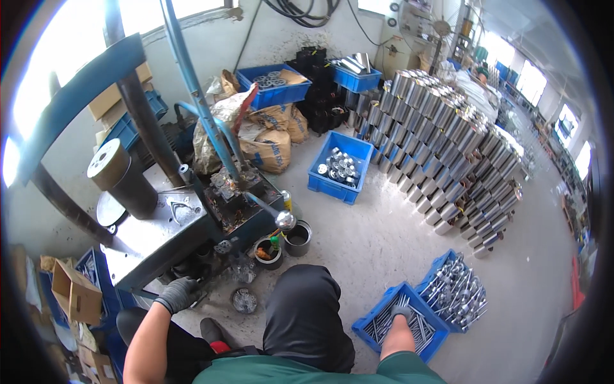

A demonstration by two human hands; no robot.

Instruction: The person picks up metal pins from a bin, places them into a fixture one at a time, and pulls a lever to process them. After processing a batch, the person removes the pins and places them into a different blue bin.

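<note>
My left hand [176, 295], in a grey glove, is curled at the lower front of a machine with a flat metal bed [167, 214]. Its fingers look closed, but what they hold is too dark to make out. Off to my right, my right hand [401, 312], also gloved, reaches down into a blue bin [441, 337] of thin metal rods [419, 328]. It touches the rods; its fingers are too small and hidden to show whether they grip one. Beside that bin, a second blue bin [435, 264] is heaped with rods bearing thicker metal parts [457, 296].
A blue lever [192, 70] rises from the machine, and a ball-ended handle [284, 220] sticks out toward me. Open cans [297, 238] stand on the floor by my knee. Ahead are a blue bin [358, 195] of metal caps and a tall stack of shiny cylinders [441, 141].
</note>
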